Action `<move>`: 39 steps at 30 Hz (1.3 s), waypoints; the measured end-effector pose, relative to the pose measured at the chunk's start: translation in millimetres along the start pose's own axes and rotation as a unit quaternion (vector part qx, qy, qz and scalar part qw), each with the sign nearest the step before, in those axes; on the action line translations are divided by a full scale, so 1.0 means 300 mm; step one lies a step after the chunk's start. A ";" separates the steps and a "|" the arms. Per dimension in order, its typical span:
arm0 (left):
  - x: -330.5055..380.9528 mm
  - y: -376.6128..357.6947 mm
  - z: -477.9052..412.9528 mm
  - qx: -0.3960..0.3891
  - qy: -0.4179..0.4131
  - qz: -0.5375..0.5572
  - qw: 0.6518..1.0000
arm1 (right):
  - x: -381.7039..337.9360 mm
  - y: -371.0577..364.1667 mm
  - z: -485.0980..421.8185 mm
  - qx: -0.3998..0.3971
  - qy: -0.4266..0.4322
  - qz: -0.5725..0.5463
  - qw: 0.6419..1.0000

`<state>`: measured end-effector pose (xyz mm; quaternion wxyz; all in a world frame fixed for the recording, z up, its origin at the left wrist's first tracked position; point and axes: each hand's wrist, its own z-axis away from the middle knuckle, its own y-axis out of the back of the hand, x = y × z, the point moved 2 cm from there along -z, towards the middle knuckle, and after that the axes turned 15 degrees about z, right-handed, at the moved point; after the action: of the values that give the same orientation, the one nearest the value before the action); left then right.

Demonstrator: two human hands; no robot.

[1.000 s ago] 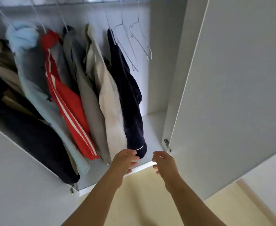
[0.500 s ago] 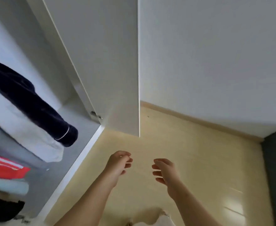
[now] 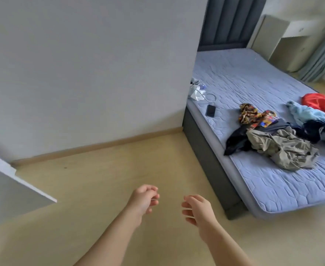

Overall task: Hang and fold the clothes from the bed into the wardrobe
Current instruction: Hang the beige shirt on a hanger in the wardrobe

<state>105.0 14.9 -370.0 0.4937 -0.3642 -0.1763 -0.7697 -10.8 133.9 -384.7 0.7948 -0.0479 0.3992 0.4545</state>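
hands empty above floor; clothes lying on bed

left hand [image 3: 143, 198] is hovering over the pale floor [image 3: 100, 169], fingers loosely curled toward the palm, gripping nothing and touching nothing. right hand [image 3: 198, 212] is hovering just beside it without touching it, fingers relaxed and slightly bent, likewise holding nothing. both forearms are reaching forward from the lower edge of the view.

clothes are lying in a loose heap on the bed [image 3: 244, 83], off to the right and well apart from both hands. khaki garment [image 3: 284, 148] is sitting crumpled nearest the mattress edge, with a black garment [image 3: 234, 141] trailing toward that edge beside it. patterned garment [image 3: 253, 114] is lying just behind these. light blue garment [image 3: 307, 114], red garment [image 3: 321, 104] and dark navy garment [image 3: 315, 131] are lying farther right, partly cut off by the frame.

phone [image 3: 210, 110] is lying flat on the mattress, near the heap but apart from it. corner of a white wardrobe door [image 3: 10, 189] is showing at the left edge.
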 end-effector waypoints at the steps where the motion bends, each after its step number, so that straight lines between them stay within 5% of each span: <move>1: 0.003 -0.080 -0.013 -0.011 0.000 -0.006 1.000 | 0.009 0.072 -0.023 0.014 -0.004 -0.012 1.000; 13: 0.036 -0.700 -0.187 -0.096 0.026 -0.115 0.988 | 0.098 0.553 -0.234 0.084 -0.084 -0.123 0.985; 26: 0.323 -1.426 -0.610 -0.191 0.007 -0.189 0.963 | -0.216 1.058 -0.702 0.154 -0.076 -0.168 0.971; 34: 0.297 -1.807 -0.751 -0.209 0.037 -0.255 0.943 | -0.161 1.360 -0.893 0.170 -0.129 -0.215 0.953; 39: 0.218 -2.074 -0.875 -0.170 -0.014 -0.287 0.942 | -0.072 1.612 -1.065 0.138 -0.149 -0.190 0.961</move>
<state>-565.6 88.2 -443.6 0.1797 -0.3871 -0.1468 -0.8924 -573.3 260.3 -447.6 0.9157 0.0559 0.3191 0.2377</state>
